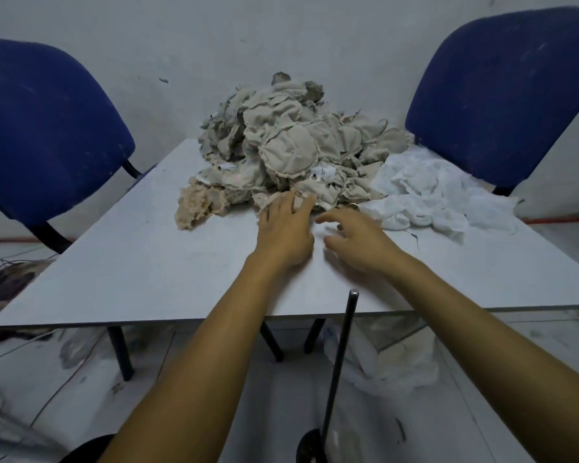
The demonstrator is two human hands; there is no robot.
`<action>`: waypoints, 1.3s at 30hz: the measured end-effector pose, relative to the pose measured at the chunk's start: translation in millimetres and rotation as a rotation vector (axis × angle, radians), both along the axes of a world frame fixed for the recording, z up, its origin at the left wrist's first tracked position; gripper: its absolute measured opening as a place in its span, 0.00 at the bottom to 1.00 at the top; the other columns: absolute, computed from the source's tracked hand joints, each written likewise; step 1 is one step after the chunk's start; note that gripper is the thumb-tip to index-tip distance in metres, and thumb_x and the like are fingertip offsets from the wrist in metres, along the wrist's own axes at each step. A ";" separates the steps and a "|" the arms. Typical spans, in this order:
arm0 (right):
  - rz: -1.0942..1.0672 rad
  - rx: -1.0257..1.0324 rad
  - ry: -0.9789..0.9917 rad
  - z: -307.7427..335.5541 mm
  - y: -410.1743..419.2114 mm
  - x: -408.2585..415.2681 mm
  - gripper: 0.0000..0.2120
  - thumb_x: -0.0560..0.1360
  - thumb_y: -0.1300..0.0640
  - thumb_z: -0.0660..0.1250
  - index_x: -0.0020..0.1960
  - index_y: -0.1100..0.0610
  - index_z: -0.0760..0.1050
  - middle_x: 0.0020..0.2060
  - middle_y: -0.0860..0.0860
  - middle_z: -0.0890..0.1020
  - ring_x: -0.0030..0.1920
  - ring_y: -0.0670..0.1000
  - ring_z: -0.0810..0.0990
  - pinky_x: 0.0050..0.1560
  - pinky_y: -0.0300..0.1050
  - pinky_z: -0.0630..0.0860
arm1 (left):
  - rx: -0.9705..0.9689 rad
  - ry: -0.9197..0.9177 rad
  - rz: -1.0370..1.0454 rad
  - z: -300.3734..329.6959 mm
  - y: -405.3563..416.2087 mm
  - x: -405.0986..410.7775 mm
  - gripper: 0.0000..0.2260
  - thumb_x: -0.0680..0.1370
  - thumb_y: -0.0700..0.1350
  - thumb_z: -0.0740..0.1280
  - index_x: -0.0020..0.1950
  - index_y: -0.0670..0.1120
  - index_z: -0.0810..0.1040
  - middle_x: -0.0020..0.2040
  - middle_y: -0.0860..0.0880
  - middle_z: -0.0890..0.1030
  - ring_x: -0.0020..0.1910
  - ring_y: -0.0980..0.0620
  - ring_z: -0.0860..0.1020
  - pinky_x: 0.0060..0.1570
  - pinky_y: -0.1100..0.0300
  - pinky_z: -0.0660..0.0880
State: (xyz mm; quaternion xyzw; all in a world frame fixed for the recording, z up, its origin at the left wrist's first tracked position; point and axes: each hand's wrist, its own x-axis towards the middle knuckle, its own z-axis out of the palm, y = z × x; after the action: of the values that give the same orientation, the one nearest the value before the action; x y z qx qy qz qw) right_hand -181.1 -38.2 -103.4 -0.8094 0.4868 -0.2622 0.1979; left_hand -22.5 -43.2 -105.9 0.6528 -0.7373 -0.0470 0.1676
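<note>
Item: beige cloth pile [291,142], round pieces with frayed edges, heaped loose.
Location: centre of the frame, on the far half of the table [131,262], touching the white cloth [425,192] at centre right.
Left hand [286,225]: fingers straight, slightly spread, tips laid on the pile's near edge.
Right hand [358,238]: fingers apart, loosely bent, holding nothing, just short of the pile.
Handling, judged: light, limp, not fragile; pieces likely cling and drag their neighbours.
Grip point, judged: pinch one near-edge piece at its rim and press the rest down.
</note>
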 end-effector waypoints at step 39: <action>-0.254 0.514 -1.060 2.5 36.6 -26.5 0.04 0.79 0.56 0.68 0.51 0.56 0.77 0.40 0.51 0.87 0.40 0.51 0.86 0.34 0.46 0.81 | 0.311 1.348 -0.134 25.4 53.7 -3.2 0.07 0.78 0.37 0.69 0.55 0.45 0.80 0.49 0.45 0.85 0.48 0.47 0.83 0.48 0.55 0.80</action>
State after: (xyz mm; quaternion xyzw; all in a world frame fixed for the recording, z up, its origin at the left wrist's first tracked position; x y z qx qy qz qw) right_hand -207.6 -1.6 -100.9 -0.4302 0.4624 -0.5256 0.5700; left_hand -25.7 10.6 -80.5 0.4506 -0.4959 -0.5576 0.4900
